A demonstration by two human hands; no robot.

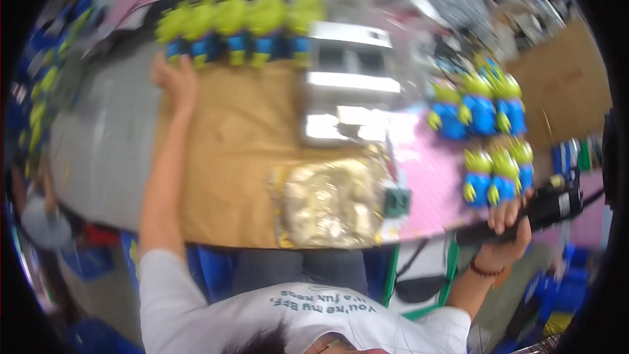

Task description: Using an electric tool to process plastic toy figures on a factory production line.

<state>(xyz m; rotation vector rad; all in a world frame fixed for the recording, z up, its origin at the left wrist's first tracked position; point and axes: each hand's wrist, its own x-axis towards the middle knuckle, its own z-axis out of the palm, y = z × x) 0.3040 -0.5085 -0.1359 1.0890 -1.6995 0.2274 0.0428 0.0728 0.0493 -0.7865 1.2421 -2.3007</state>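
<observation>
Nearest the camera, the person's white shirt fills the lower edge, and both forearms run up from it. The right hand [510,223] is at the near right edge of the desk [105,151], its fingers curled tight around a black, handle-shaped tool [547,210] that lies across the palm and sticks out to the right. Just beyond its fingertips stands a small group of green-and-blue toy figures [498,174] on a pink mat [426,177].

In the middle, near the desk's front edge, lies a clear plastic bag of pale, glossy pieces [331,200], resting on a sheet of brown paper [229,144]. A small dark green box [397,202] touches the bag's right side.

Further back, a second cluster of the same figures [478,108] stands on the pink mat, and a silver-grey boxy machine [350,85] sits between the two sides.

Farthest, the left arm is stretched out across the brown paper. The left hand [175,82] reaches the left end of a row of toy figures [239,29] lined up side by side along the far edge; blur hides whether its fingers are spread or pinching one.
</observation>
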